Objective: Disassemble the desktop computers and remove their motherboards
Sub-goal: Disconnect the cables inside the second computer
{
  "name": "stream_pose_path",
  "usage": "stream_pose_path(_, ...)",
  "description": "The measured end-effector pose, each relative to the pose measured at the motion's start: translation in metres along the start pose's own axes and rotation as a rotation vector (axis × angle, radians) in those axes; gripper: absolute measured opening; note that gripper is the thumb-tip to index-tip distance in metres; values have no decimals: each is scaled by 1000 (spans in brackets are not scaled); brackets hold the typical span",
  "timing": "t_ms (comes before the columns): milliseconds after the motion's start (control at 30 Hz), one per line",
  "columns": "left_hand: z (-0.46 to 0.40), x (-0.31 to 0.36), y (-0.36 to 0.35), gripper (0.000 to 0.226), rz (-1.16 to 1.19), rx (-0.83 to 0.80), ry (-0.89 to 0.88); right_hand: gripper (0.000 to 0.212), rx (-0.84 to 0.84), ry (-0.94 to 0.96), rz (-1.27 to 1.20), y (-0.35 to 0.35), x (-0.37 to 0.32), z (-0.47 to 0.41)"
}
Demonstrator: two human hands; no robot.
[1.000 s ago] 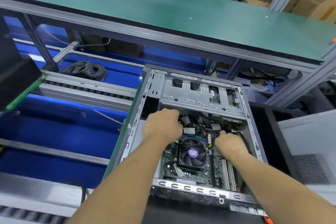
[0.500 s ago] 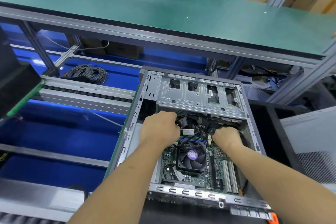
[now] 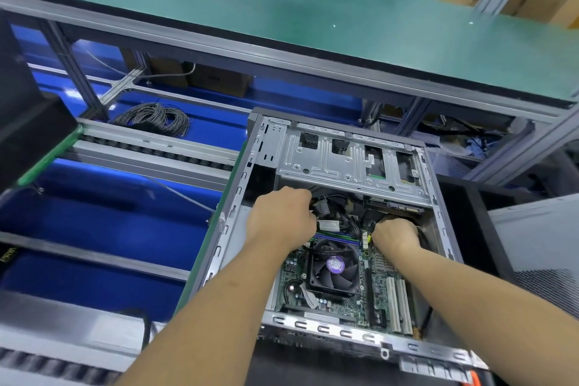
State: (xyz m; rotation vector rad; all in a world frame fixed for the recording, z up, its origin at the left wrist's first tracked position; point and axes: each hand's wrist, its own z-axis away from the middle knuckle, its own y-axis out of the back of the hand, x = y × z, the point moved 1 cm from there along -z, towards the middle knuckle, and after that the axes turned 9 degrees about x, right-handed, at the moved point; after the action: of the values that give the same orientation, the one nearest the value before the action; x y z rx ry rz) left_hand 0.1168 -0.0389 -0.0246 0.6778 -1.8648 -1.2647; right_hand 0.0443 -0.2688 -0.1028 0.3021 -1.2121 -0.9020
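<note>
Both hands curled among cables, seemingly gripping; motherboard just below.

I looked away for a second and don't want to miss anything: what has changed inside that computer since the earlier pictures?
Very little. The right hand has shifted slightly away from the person, deeper among the black cables next to the motherboard. The left hand stays curled at the cable bundle under the drive cage. The fan and the case have not visibly moved. Whether any plug came loose is hidden.
</note>
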Motion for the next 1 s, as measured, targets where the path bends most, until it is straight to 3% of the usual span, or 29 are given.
stream_pose_path(833,1,2,3,11,-14,-24,2,41,-25,-173,-95,0,-2,6)
stream_pose_path(1000,1,1,-1,23,-44,-27,10,37,11,-146,-159,6,5,3)
